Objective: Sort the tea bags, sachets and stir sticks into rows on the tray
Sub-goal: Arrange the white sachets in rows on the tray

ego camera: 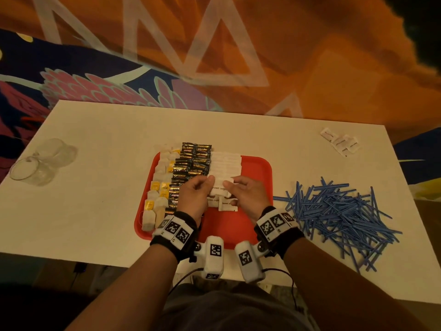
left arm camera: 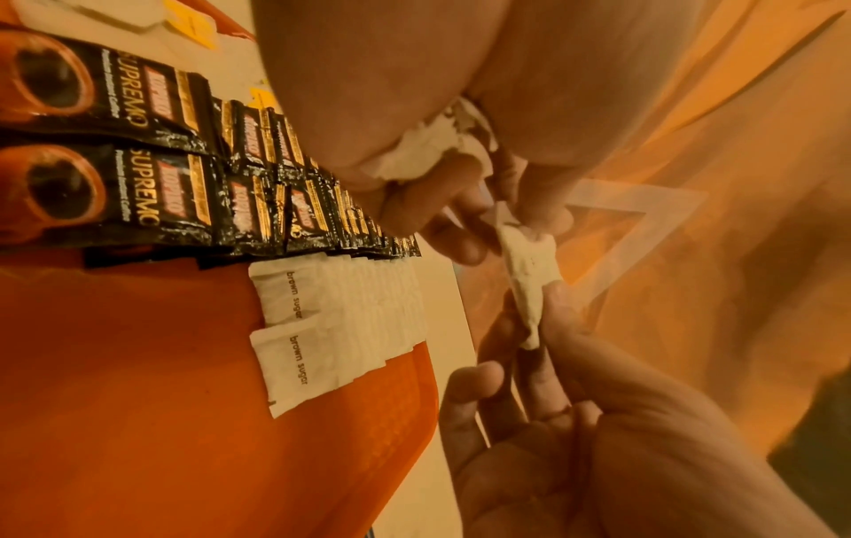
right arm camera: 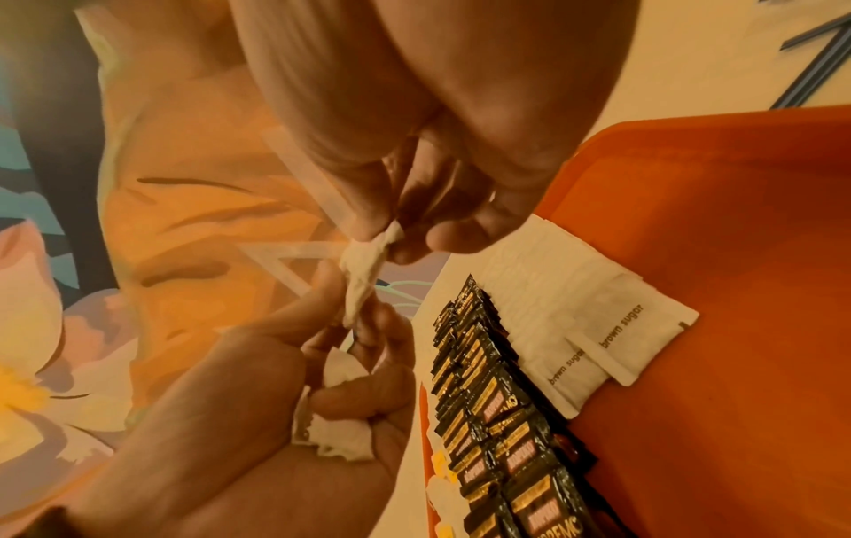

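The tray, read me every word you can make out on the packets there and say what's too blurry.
"brown sugar": white sugar sachets.
"SUPREMO": black coffee sachets; their red brand word and small gold line are too blurred.
"TEA": yellow tea bag tags.
Loose white sachets on the table: print too small.

You're looking down on a white rectangular table [ego camera: 100, 177], its far edge set against a painted mural wall [ego camera: 310, 68]. The mural glows orange on the right, crossed by pale translucent triangle outlines [ego camera: 222, 51]. To the left it turns dark navy with a pink, feather-like flower [ego camera: 102, 89]. The light is warm and dim, tinting everything amber. Beneath the table's near edge, the floor sits in shadow.
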The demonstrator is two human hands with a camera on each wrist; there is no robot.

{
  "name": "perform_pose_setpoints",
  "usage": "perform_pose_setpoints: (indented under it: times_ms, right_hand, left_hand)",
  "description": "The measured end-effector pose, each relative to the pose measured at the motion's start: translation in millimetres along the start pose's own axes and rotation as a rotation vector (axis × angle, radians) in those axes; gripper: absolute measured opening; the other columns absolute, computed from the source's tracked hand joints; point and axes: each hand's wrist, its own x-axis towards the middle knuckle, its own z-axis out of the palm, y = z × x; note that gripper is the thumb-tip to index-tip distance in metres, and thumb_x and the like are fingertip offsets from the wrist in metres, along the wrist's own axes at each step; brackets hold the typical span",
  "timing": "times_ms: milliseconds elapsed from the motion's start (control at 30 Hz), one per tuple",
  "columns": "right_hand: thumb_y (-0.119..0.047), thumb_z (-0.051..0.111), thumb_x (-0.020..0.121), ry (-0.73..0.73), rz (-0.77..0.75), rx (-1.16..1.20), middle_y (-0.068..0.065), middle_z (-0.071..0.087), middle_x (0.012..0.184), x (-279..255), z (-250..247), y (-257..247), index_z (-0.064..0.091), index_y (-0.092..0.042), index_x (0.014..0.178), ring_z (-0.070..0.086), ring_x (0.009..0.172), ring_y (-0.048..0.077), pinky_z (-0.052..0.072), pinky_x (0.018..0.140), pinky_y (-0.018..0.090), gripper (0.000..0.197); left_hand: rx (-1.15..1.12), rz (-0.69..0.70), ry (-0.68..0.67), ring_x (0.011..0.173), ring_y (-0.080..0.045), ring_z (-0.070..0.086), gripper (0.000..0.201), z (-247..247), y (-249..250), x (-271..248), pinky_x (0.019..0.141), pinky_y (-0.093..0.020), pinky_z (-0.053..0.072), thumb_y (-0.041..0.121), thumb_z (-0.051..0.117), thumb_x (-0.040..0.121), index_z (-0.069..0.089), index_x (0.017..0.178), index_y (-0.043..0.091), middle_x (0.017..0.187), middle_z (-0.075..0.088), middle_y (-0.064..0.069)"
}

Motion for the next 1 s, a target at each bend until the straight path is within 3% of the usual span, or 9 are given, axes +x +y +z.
perform_pose_setpoints:
  times_ms: [100, 167, 333, 400, 567, 733, 800, 900, 1000]
  right_hand:
    - [-0.012, 0.076, 0.083, -0.033, 0.056, -0.016, 0.006, 0.072, 0.08, -5, 2, 9, 0.064, -0.01, 0.092, 0.066, 0.064, 0.013, 0.048, 0.053, 0.021, 0.015]
    - [-0.014, 0.077, 0.082, -0.006, 0.074, -0.083, 0.008, 0.072, 0.078, -4, 4, 19, 0.065, -0.003, 0.1, 0.065, 0.06, 0.01, 0.047, 0.052, 0.02, 0.024]
    - [-0.019, 0.077, 0.082, 0.061, 0.158, -0.185, 0.006, 0.072, 0.072, -1, 2, 51, 0.066, -0.002, 0.106, 0.065, 0.059, 0.008, 0.048, 0.059, 0.023, 0.031]
    - [-0.019, 0.076, 0.084, 0.082, 0.177, -0.246, 0.003, 0.071, 0.073, 0, -2, 62, 0.064, -0.007, 0.109, 0.064, 0.059, 0.004, 0.049, 0.06, 0.019, 0.03]
    - [-0.018, 0.072, 0.088, 0.117, 0.226, -0.317, 0.008, 0.071, 0.095, 4, 1, 80, 0.064, -0.006, 0.117, 0.059, 0.061, 0.001, 0.039, 0.044, 0.005, 0.032]
    - [-0.018, 0.071, 0.088, 0.134, 0.234, -0.345, 0.006, 0.07, 0.095, 17, 18, 85, 0.063, -0.005, 0.12, 0.058, 0.064, 0.0, 0.034, 0.041, 0.001, 0.036]
    - [-0.02, 0.072, 0.087, 0.156, 0.229, -0.374, 0.009, 0.072, 0.098, 24, 25, 86, 0.065, -0.008, 0.117, 0.059, 0.066, 0.002, 0.035, 0.043, 0.002, 0.033]
    - [-0.029, 0.076, 0.084, 0.21, 0.208, -0.509, 0.003, 0.072, 0.095, 34, 34, 88, 0.069, -0.016, 0.097, 0.063, 0.081, 0.012, 0.045, 0.063, 0.015, 0.02]
    - [-0.036, 0.076, 0.081, 0.254, 0.219, -0.651, -0.006, 0.061, 0.081, 39, 38, 92, 0.06, -0.021, 0.076, 0.058, 0.079, 0.013, 0.04, 0.059, 0.022, 0.022]
  left_hand:
    - [0.079, 0.039, 0.05, 0.056, -0.005, 0.055, 0.016, -6, -10, 4, 0.052, -0.022, 0.043, 0.024, 0.064, 0.096, 0.072, 0.085, 0.015, 0.068, 0.065, 0.006]
    - [0.121, 0.034, 0.06, 0.062, -0.009, 0.058, 0.019, -11, -19, 6, 0.059, -0.026, 0.045, 0.026, 0.066, 0.095, 0.072, 0.08, 0.016, 0.072, 0.067, 0.001]
    - [0.15, -0.095, 0.101, 0.064, -0.014, 0.058, 0.025, -29, -34, 5, 0.059, -0.028, 0.045, 0.033, 0.062, 0.097, 0.069, 0.079, 0.017, 0.068, 0.066, 0.002]
    - [0.138, -0.164, 0.11, 0.065, -0.015, 0.059, 0.023, -39, -40, 6, 0.057, -0.027, 0.045, 0.035, 0.061, 0.097, 0.069, 0.085, 0.017, 0.071, 0.067, 0.001]
    - [0.104, -0.229, 0.103, 0.059, -0.007, 0.059, 0.022, -64, -45, 2, 0.052, -0.021, 0.041, 0.034, 0.059, 0.098, 0.069, 0.092, 0.015, 0.068, 0.065, 0.007]
    - [0.091, -0.252, 0.114, 0.06, -0.01, 0.054, 0.02, -86, -49, 2, 0.053, -0.023, 0.041, 0.03, 0.058, 0.099, 0.068, 0.088, 0.016, 0.069, 0.063, 0.005]
    - [0.081, -0.256, 0.117, 0.061, -0.011, 0.054, 0.019, -94, -52, 3, 0.056, -0.025, 0.042, 0.03, 0.059, 0.099, 0.068, 0.088, 0.017, 0.068, 0.063, 0.005]
    - [0.077, -0.247, 0.107, 0.06, -0.011, 0.053, 0.019, -102, -53, 5, 0.058, -0.025, 0.043, 0.031, 0.058, 0.099, 0.068, 0.091, 0.016, 0.069, 0.062, 0.004]
    - [0.077, -0.244, 0.109, 0.059, -0.011, 0.053, 0.02, -106, -53, 6, 0.059, -0.026, 0.044, 0.03, 0.058, 0.099, 0.066, 0.088, 0.015, 0.07, 0.062, 0.003]
